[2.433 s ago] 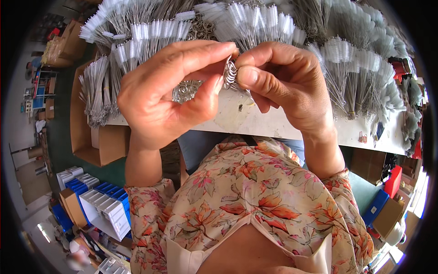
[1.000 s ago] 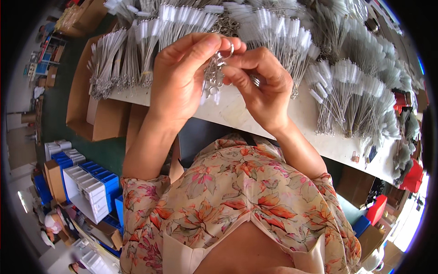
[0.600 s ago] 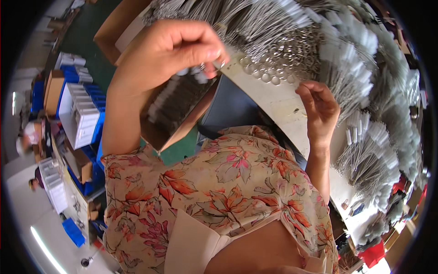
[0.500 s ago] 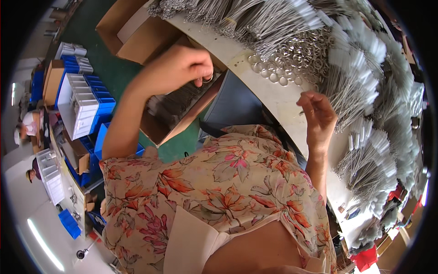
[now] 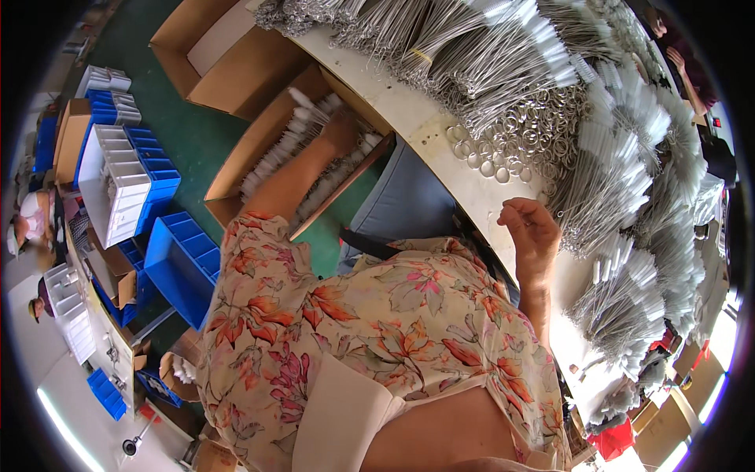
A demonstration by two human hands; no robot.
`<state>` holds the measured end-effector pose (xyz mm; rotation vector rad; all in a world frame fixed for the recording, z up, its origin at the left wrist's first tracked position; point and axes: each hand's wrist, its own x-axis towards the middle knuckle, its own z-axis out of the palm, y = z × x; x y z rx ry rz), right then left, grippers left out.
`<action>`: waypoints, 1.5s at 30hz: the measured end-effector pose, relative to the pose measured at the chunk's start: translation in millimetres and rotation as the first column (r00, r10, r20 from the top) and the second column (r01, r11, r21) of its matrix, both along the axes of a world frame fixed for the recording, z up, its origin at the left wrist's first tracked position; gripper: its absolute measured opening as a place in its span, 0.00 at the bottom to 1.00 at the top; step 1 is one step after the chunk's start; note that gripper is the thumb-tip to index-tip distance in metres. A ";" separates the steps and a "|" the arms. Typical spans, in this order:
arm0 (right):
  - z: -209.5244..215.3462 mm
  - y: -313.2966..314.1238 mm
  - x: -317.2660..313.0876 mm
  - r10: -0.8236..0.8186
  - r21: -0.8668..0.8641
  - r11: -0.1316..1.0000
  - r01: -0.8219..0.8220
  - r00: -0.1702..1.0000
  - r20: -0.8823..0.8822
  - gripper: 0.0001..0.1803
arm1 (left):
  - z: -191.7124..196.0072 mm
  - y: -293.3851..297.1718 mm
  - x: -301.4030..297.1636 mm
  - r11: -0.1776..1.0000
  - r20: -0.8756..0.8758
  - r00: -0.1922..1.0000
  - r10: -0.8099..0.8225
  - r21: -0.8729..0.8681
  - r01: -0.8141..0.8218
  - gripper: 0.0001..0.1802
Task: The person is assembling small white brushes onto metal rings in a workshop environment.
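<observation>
While blue tray (image 5: 182,263) sits at L, cardboard box (image 5: 248,149) w/ white brushes (image 5: 295,130) has L hand (image 5: 342,135) inside, fingers hidden, can't tell grip. Next, metal rings (image 5: 527,134), qty. many, lie loose on table (image 5: 409,110); R hand (image 5: 532,228) nearby, fingers half-curled, contents unclear; brush bundles (image 5: 621,303) far R.

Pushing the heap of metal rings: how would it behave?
The metal rings would likely scatter rather than shift as one: those at the near edge lie loose and flat on the table. Deeper in, they overlap, so some may snag together. Each is probably stiff, looking like shiny metal.
</observation>
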<state>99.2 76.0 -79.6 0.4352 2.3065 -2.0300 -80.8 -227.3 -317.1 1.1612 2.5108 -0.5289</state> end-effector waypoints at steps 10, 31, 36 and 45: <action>-5.2 12.4 -19.1 0.069 -0.038 0.997 -0.069 0.997 0.022 0.05 | -20.5 -56.1 56.9 0.084 0.598 0.546 0.587 0.625 -0.776 0.10; 79.4 282.6 -29.8 -0.323 0.472 0.749 0.465 0.879 -0.352 0.09 | 247.6 300.1 -332.1 0.791 -0.140 0.937 0.320 0.584 -0.183 0.15; 57.9 343.3 -92.0 -0.336 0.595 0.733 0.329 0.936 -0.104 0.13 | 247.4 305.5 -319.5 0.688 -0.085 0.943 0.322 0.705 -0.171 0.14; 5.6 349.8 -161.3 -0.416 0.111 0.908 0.403 0.898 0.143 0.10 | 249.4 304.0 -313.4 0.715 -0.165 0.867 0.470 0.647 -0.265 0.13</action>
